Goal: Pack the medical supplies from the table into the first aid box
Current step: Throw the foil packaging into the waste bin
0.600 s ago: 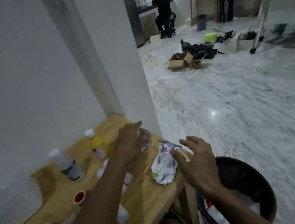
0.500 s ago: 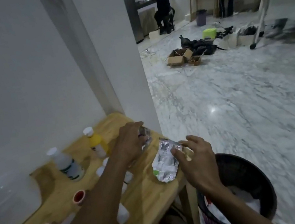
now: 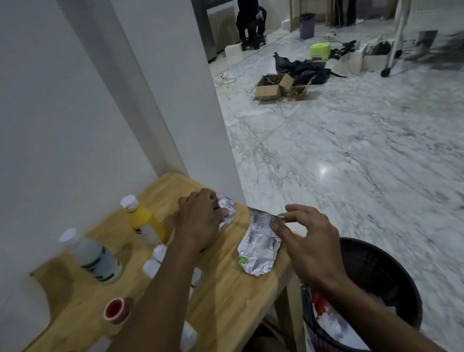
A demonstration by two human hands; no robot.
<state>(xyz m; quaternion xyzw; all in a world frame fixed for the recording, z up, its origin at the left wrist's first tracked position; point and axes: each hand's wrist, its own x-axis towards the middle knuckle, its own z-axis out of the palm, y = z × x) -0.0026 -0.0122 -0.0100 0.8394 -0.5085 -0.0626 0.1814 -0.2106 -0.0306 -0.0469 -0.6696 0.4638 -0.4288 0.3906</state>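
On the wooden table (image 3: 230,297) my left hand (image 3: 200,223) is closed on a small silver blister pack (image 3: 227,209) near the far right corner. My right hand (image 3: 307,240) pinches the upper edge of a larger silver foil blister strip (image 3: 257,247) that lies at the table's right edge. A yellow bottle (image 3: 143,222) and a white bottle (image 3: 93,257) stand further left. Small white bottles (image 3: 154,261) lie partly hidden under my left forearm. Two red-topped tape rolls (image 3: 115,311) sit near the clear plastic box (image 3: 1,316) at the far left.
A black waste bin (image 3: 376,280) with paper inside stands just right of the table, under my right wrist. A white wall and pillar (image 3: 178,92) back the table. Cardboard boxes (image 3: 274,87) and two people (image 3: 248,5) are far across the marble floor.
My right hand has gone from hovering open over the foil strip to pinching its upper edge. My left hand stays on the small blister pack.
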